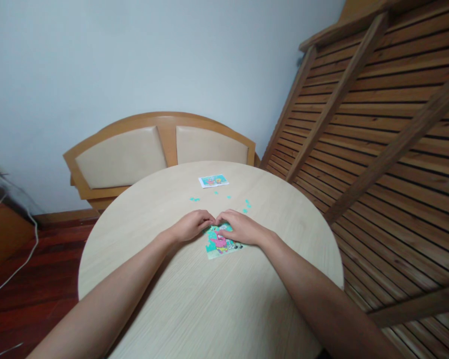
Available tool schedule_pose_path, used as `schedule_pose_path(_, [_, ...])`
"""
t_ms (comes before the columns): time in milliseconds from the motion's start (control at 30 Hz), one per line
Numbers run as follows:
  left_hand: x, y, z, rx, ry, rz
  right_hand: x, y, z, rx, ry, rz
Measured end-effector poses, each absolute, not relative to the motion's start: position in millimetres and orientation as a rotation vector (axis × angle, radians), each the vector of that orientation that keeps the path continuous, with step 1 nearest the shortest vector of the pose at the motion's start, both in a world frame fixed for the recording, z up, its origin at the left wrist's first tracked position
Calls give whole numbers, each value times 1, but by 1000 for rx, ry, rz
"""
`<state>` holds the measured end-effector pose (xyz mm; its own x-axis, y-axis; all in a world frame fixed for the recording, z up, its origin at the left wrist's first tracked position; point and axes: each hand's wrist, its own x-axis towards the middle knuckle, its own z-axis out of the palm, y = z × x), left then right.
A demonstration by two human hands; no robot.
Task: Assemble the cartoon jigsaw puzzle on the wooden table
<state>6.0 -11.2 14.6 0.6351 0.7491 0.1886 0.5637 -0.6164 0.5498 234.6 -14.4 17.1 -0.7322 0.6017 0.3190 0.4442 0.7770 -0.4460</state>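
Pale round bench (194, 309) is carrying a mostly joined puzzle (212, 246), partly under the right hand (246, 229); loose pieces (197, 200) are lying beyond, unplaced. Left hand (191, 225) is meeting right at its top edge, fingers curling; cannot tell either grip's closure or hold.

bare tapered forearms (125, 286), slim bare wrists (168, 239), bare fingers (205, 215)

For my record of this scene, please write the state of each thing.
Puzzle: partly assembled, lying flat
Left hand: curled, at puzzle's far edge
Right hand: curled, partly covering puzzle
Loose pieces: scattered beyond puzzle
Picture sheet: lying face up
Padded backboard: upright
Slatted wooden panel: appears leaning
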Motion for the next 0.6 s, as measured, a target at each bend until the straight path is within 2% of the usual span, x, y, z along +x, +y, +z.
schedule_pose_path(600, [10,-13,16,2407,1198,555,236,-11,16,-723,-2549,442])
